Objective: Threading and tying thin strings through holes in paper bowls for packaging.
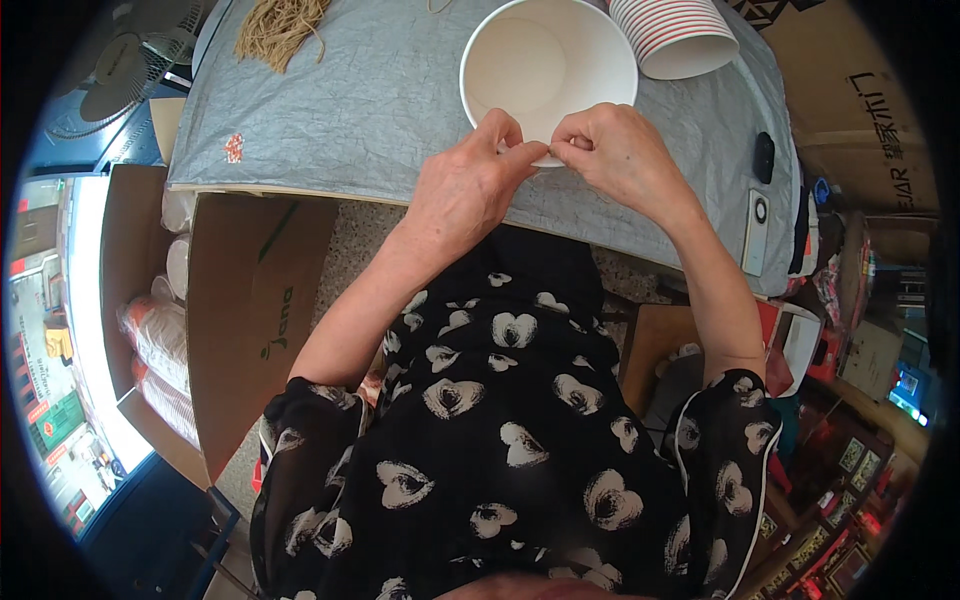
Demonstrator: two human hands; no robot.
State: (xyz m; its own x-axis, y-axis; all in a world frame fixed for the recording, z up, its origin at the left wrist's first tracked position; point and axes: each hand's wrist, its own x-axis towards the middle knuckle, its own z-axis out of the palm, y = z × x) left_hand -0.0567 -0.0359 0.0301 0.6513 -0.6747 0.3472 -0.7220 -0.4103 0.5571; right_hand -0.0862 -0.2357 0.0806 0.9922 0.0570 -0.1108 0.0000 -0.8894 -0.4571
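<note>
A large white paper bucket (540,60) lies tilted on the cloth-covered table, its open mouth facing me. At its near rim my left hand (480,160) is closed in a pinch, thumb pointing right along the edge. My right hand (615,150) pinches the same stretch of rim, thumb and forefinger pressed together. The two hands' fingertips nearly meet there. Whether a thin cord or other small piece is also between the fingers, I cannot make out. A bundle of tan twine (280,30) rests at the table's far left.
Nested paper buckets (680,40) lie at the far right. A grey cloth (350,120) covers the table. A black object (764,157) and a white device (756,230) sit by its right edge. At left stands an open cardboard box (250,300) holding wrapped stacks of cups (165,360).
</note>
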